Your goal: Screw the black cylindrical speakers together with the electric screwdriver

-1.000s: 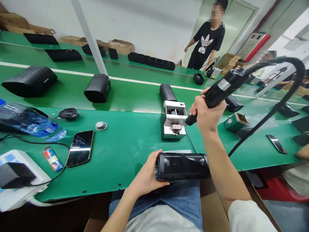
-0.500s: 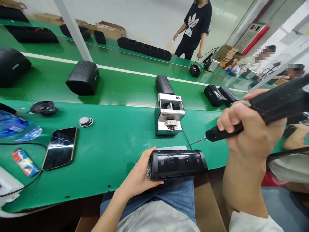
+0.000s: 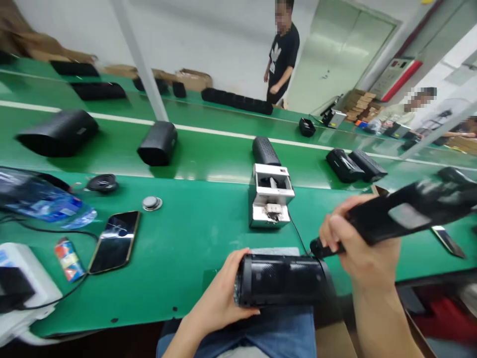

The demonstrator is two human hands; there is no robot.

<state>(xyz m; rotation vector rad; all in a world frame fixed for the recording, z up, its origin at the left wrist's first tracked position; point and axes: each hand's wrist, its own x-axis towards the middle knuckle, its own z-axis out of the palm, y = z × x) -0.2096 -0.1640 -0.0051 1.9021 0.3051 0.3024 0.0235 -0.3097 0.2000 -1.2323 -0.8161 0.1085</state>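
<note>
My left hand (image 3: pixel 227 291) is closed around the left end of a black speaker housing (image 3: pixel 285 281), which lies on its side at the table's front edge, above my lap. My right hand (image 3: pixel 359 243) is wrapped around a black electric screwdriver (image 3: pixel 387 214), held slanting down to the left. Its front end is close to the housing's upper right edge; blur hides whether the bit touches. A pale flat strip (image 3: pixel 276 251) lies just behind the housing. Beyond it stands a metal screw feeder (image 3: pixel 272 199) with a cable at its right.
On the green table (image 3: pixel 179 268) at left are a phone (image 3: pixel 115 241), a lighter (image 3: pixel 69 261), a round silver part (image 3: pixel 151 203), a loose speaker driver (image 3: pixel 102 183) and blue plastic wrap (image 3: pixel 48 201). Black speakers (image 3: pixel 158 143) stand on the belt behind. A person (image 3: pixel 283 54) stands at the back.
My right hand has moved down and left, bringing the screwdriver's front end nearer the housing. My left hand keeps its hold. The view has shifted, and the standing person has changed posture.
</note>
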